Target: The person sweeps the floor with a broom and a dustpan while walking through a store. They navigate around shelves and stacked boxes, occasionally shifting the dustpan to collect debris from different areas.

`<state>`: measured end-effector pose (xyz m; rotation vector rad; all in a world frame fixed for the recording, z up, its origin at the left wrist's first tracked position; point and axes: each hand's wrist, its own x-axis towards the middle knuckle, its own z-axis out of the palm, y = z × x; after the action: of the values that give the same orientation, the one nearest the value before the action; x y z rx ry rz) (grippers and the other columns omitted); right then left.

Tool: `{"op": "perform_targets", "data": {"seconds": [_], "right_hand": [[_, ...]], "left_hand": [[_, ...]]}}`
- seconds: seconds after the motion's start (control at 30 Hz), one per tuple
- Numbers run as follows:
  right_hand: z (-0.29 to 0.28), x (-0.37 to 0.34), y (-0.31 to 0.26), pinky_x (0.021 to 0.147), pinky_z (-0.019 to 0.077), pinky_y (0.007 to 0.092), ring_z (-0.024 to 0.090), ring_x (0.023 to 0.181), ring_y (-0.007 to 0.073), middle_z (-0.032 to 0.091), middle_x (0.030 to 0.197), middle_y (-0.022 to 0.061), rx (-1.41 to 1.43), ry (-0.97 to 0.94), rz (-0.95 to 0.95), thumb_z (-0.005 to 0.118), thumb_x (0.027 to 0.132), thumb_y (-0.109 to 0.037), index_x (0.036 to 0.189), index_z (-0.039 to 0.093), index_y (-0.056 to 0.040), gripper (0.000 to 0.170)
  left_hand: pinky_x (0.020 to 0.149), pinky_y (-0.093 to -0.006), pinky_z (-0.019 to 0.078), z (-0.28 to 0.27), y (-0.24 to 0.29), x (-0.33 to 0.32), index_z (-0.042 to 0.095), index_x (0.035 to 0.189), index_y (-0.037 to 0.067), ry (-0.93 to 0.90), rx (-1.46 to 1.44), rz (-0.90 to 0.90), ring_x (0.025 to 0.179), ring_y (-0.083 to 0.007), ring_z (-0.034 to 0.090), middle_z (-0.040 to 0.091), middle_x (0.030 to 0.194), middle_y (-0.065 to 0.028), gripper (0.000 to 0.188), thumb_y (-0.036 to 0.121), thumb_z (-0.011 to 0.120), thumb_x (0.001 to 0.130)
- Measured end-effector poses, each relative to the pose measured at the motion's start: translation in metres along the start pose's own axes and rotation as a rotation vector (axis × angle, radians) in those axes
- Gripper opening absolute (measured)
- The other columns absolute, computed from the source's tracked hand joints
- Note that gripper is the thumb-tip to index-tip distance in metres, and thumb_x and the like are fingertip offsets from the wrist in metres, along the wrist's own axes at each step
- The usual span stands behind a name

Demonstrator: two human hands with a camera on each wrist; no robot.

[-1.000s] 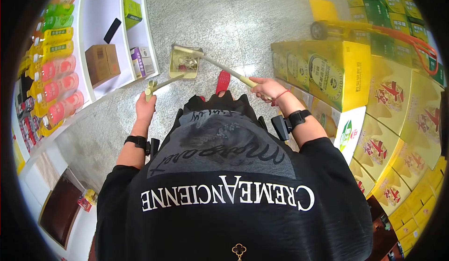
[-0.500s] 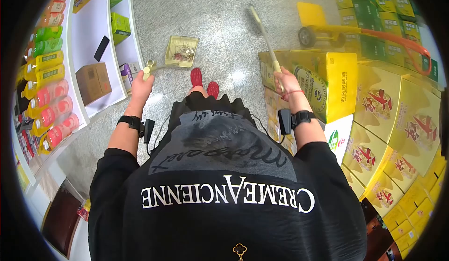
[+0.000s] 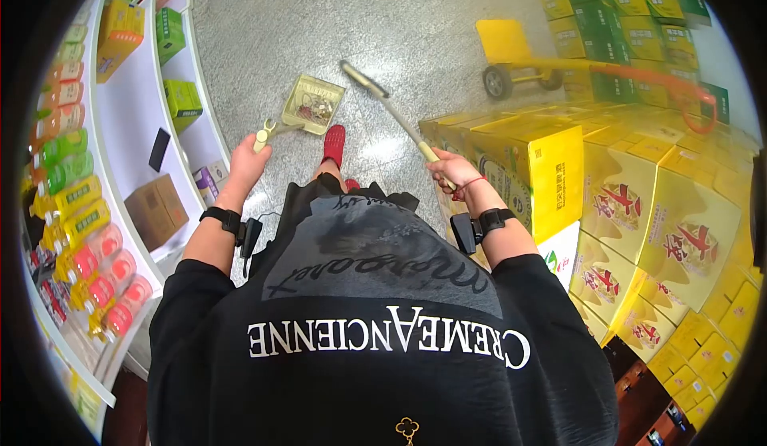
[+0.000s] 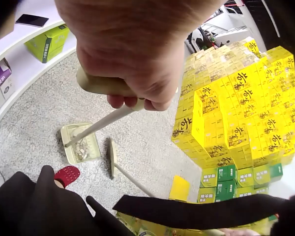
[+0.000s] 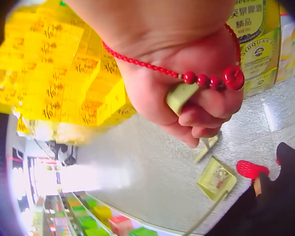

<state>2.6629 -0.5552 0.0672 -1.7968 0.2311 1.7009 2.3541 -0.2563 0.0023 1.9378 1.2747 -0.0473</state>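
My left hand (image 3: 248, 165) grips the handle of a long-handled dustpan (image 3: 305, 87); in the left wrist view the fingers curl round its pale grip (image 4: 105, 86). Small litter (image 4: 82, 149) lies in the pan, which is down on the floor. In my right hand (image 3: 454, 170) is a broom (image 3: 407, 126), its handle end showing between curled fingers in the right wrist view. The broom head (image 3: 364, 79) is just right of the dustpan, at floor level, with a gap between them in the left wrist view.
Shelves (image 3: 172, 99) with bottles and boxes line the left. Stacked yellow cartons (image 3: 557, 178) rise close on the right, a hand truck (image 3: 519, 71) beyond them. Red shoes (image 3: 333, 144) stand just below the dustpan. Speckled floor (image 3: 319, 15) stretches ahead.
The broom head lifted off the dustpan and swung out to the right, then came back left to beside the pan. The dustpan stays in the left hand; the shelves and cartons shifted in view.
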Motion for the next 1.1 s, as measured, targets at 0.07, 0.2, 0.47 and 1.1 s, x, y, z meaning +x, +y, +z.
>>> {"op": "perform_targets", "data": {"seconds": [0.07,0.2,0.47,1.1], "right_hand": [[-0.011,-0.006,-0.019,0.034,0.0246,0.0207,0.034,0.041,0.0043,0.044,0.060,-0.0041,0.028,-0.005,0.008,0.055,0.083,-0.010,0.134,0.041,-0.0163,0.053],[-0.037,-0.014,-0.030,0.035,0.0222,0.0192,0.033,0.040,0.0042,0.046,0.061,-0.0053,0.107,0.016,0.043,0.059,0.081,-0.013,0.136,0.041,-0.0189,0.059],[-0.067,0.010,-0.046,0.037,0.0239,0.0245,0.034,0.040,0.0076,0.045,0.059,-0.0038,0.176,0.290,-0.049,0.058,0.082,-0.017,0.136,0.039,-0.0184,0.057],[-0.177,0.041,-0.149,0.034,0.0280,0.0242,0.039,0.042,0.0067,0.046,0.061,-0.0023,0.249,-0.023,-0.015,0.056,0.083,-0.011,0.131,0.045,-0.0172,0.050]], "left_hand": [[0.070,-0.0419,0.0462,-0.002,0.011,0.018,0.057,0.091,0.002,-0.046,-0.029,-0.014,0.079,-0.0366,0.061,0.062,0.081,-0.0199,0.028,0.025,0.061,0.075],[0.069,-0.0414,0.0460,-0.013,0.046,0.051,0.056,0.090,0.003,-0.104,0.024,0.006,0.079,-0.0372,0.060,0.062,0.080,-0.0193,0.027,0.025,0.060,0.075],[0.067,-0.0423,0.0450,-0.024,0.090,0.112,0.054,0.090,0.003,-0.148,0.115,0.223,0.076,-0.0384,0.058,0.059,0.077,-0.0199,0.027,0.026,0.060,0.075],[0.067,-0.0429,0.0459,0.055,0.270,0.251,0.055,0.090,0.002,-0.240,0.144,0.354,0.077,-0.0401,0.058,0.060,0.078,-0.0218,0.028,0.025,0.059,0.074]]}}
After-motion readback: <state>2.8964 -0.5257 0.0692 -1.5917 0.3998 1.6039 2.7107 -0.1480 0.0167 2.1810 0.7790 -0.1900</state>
